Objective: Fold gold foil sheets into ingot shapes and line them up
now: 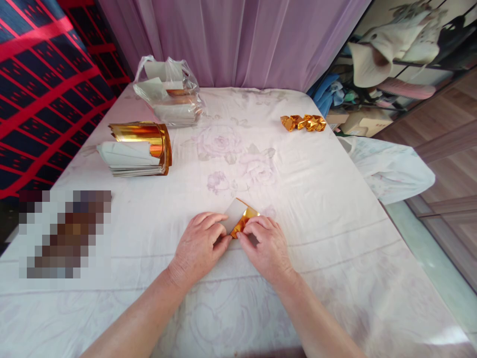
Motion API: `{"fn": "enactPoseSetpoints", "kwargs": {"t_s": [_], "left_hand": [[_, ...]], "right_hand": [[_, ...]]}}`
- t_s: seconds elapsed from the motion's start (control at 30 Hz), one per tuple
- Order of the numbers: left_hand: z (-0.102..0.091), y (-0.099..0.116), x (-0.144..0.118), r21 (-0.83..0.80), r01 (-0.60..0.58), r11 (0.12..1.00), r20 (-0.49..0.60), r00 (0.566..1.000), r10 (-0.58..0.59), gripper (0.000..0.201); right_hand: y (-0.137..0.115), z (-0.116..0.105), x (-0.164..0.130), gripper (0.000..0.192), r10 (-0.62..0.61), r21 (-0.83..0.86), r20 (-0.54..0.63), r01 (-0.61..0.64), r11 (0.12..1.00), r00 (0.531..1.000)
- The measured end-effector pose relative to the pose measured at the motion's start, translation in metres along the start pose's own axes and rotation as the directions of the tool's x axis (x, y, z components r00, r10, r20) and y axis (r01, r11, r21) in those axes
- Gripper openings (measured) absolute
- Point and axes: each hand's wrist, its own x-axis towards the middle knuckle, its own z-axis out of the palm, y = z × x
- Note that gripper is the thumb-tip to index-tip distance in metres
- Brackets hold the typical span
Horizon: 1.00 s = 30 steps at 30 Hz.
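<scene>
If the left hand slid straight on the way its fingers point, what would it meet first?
The left hand points up and right, already touching the foil sheet. Past that, the cloth looks free; the line seems to run toward the folded gold pieces, though depth is unclear.

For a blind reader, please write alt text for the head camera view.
Both hands, left hand and right hand, fold a gold foil sheet on a white floral cloth. A gold paper stack lies far left, folded gold pieces far right.

Head camera looks forward and down, close over the cloth-covered table [298,199].
</scene>
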Motion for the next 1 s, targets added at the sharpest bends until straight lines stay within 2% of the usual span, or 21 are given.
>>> {"fn": "enactPoseSetpoints", "kwargs": {"t_s": [0.47, 1.0], "left_hand": [[-0.0005, 0.0003, 0.002, -0.028, 0.027, 0.999, -0.002, 1.0, -0.027, 0.02], [0.0007, 0.0015, 0.0031, -0.027, 0.046, 0.999, -0.014, 0.999, -0.046, 0.015]], "right_hand": [[-0.0002, -0.0001, 0.0009, 0.014, -0.006, -0.03, 0.006, 0.007, 1.0, 1.0], [-0.0001, 0.0006, 0.0009, 0.015, -0.005, -0.038, 0.005, 0.006, 0.999, 1.0]]}}
